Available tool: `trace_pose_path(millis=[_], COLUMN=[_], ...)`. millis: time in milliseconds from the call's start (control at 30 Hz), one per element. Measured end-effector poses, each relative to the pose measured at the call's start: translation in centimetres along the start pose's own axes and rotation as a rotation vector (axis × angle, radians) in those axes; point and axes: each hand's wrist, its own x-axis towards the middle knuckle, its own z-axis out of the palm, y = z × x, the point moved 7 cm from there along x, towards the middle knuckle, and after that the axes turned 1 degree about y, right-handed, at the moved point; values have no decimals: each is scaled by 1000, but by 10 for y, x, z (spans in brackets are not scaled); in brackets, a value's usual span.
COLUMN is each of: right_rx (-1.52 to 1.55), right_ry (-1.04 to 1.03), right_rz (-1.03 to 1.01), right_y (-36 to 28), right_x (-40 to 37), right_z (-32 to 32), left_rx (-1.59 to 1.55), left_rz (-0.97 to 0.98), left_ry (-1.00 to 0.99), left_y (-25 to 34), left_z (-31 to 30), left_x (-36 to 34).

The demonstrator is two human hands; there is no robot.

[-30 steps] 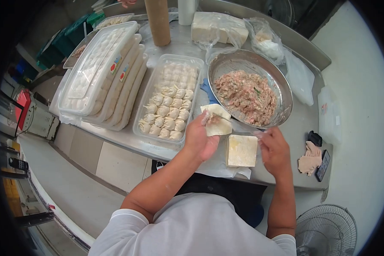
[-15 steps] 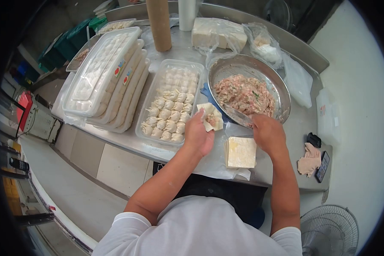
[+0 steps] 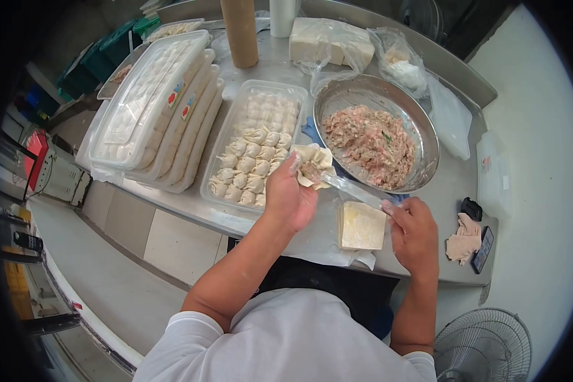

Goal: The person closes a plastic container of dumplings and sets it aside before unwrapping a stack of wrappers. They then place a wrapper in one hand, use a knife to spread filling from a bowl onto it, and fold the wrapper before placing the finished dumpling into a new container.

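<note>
My left hand (image 3: 291,194) holds a square dumpling wrapper (image 3: 313,156) with a dab of meat on it, its edges partly folded up. In my right hand (image 3: 414,234) is a flat, pale spatula (image 3: 356,190), fingers closed round its handle and the tip at the filling in the wrapper. Below the spatula lies a stack of square wrappers (image 3: 361,226) on a plastic sheet. Minced meat filling (image 3: 369,143) sits in a wide metal bowl (image 3: 431,145) beyond my hands. Left of the wrapper, a clear plastic tray (image 3: 208,184) contains rows of folded dumplings (image 3: 251,167).
Stacked lidded boxes of dumplings (image 3: 143,114) stand at the left. At the back are a brown cardboard tube (image 3: 239,35), a white roll (image 3: 281,18) and a plastic-covered white block (image 3: 331,41). A phone (image 3: 482,249) and a cloth (image 3: 463,239) lie at the right edge, above a fan (image 3: 484,347).
My right hand has drawn the spatula out of the bowl and back toward me, bringing its tip to the wrapper. The left hand still holds the wrapper, which now appears more folded.
</note>
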Motion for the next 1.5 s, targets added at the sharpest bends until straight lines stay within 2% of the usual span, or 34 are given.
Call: trace_pose_path(millis=[67, 133, 200, 333, 367, 400, 467, 500, 533, 600, 667, 733, 833, 900, 933, 967, 1000, 1033, 1067, 1133, 1200, 1267, 1333, 1367, 1433, 1467, 1500], right_rx=[63, 120, 70, 115, 205, 296, 353, 406, 408, 347, 311, 277, 274, 386, 387, 577, 767, 769, 868, 969, 1535, 1524, 1593, 1596, 1782, 1786, 1789], right_ry=[44, 86, 65, 78, 103, 127, 109, 89, 86, -31, -83, -132, -201, -115, -117, -68, -16, -17, -21, -20, 15, 97, 102, 100, 152, 149, 52], right_rz=[33, 67, 8, -1, 17, 35, 85, 140, 132, 93, 78, 65, 58, 179, 176, 327, 482, 483, 501, 516, 640, 593, 727, 728, 770, 773, 725], right_y=[-8, -10, -7, -5, -5, -6, -9, -7, -8, -11, -11, -8, 2, 14, 16, 30, 41, 37, 27, 5, -18, -27, -27, -26, -23, -21, -24], right_x=[1, 0, 2, 4, 5, 6, 6, 5, 5, 4, 2, 3, 3, 1, -2, -11, -20, -21, -21, -14, -8, 2, 1, 1, -2, -5, -6], right_z=[-6, -3, 16, 11, 1, -9, -21, -22, -21, -14, -17, -27, -39, -46, -38, -23, -7, 5, 21, 38, 57, 61, 65, 65, 67, 68, 72], left_rx=[5, 10, 17, -30, -69, -68, 209, 404, 402, 1337, 1455, 1653, 1656, 1578, 1497, 1497, 1378, 1247, 1251, 846, 801, 754, 1284, 1288, 1480, 1484, 1495], left_rz=[92, 75, 60, 11, -37, -34, 16, 11, 18, 491, 464, 769, 853, 815, 774, 774, 494, 222, 220, 269, 289, 311, 856, 855, 888, 885, 752], left_ry=[17, -2, -28, -221, -308, -303, -275, -135, -133, -354, -297, -554, -553, -516, -480, -476, -386, -297, -297, -512, -546, -579, -666, -664, -892, -888, -934], left_y=[8, 5, 3, 9, 11, 12, 12, 9, 10, 21, 24, 16, 12, 18, 22, 23, 19, 9, -1, -26, -46, -43, -15, -5, 3, 13, 18], left_z=[2, 10, 16, 35, 43, 40, 31, 22, 21, 49, 48, 56, 55, 58, 60, 66, 62, 53, 49, 56, 63, 68, 83, 84, 97, 94, 90], left_x=[-4, -9, -9, -24, -31, -30, -22, -17, -19, -36, -27, -33, -33, -29, -27, -32, -28, -25, -23, -25, -36, -42, -58, -61, -78, -78, -74])
